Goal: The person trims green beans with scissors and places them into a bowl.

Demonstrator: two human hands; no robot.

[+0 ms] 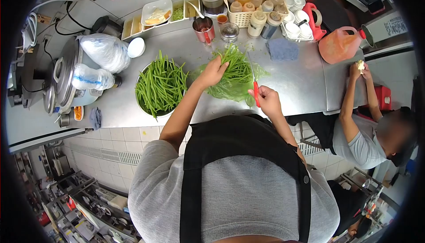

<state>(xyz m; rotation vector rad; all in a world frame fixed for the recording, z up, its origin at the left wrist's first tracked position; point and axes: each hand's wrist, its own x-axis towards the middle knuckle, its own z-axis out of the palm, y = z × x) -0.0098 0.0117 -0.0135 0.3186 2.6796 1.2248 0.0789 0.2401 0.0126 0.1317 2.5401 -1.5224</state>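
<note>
My left hand [213, 73] is at the left edge of a loose pile of green beans [237, 69]. Its fingers are closed at the beans and seem to pinch some, though the fingertips are partly hidden. In my right hand [268, 101] is a pair of scissors [256, 92] with red handles, blades pointing away from me along the pile's right side. Beneath the pile lies a crumpled green plastic bag [228, 93]. A round metal bowl [141, 104] heaped with cut green beans [161, 83] stands left of my left hand.
Beyond the pile are a red-handled metal cup [204, 30], a glass jar [229, 32] and a basket [241, 19] of squeeze bottles. A blue cloth [282, 49] and an orange jug [340, 45] lie to the right. A co-worker [363, 132] stands at the counter's right end, holding something pale.
</note>
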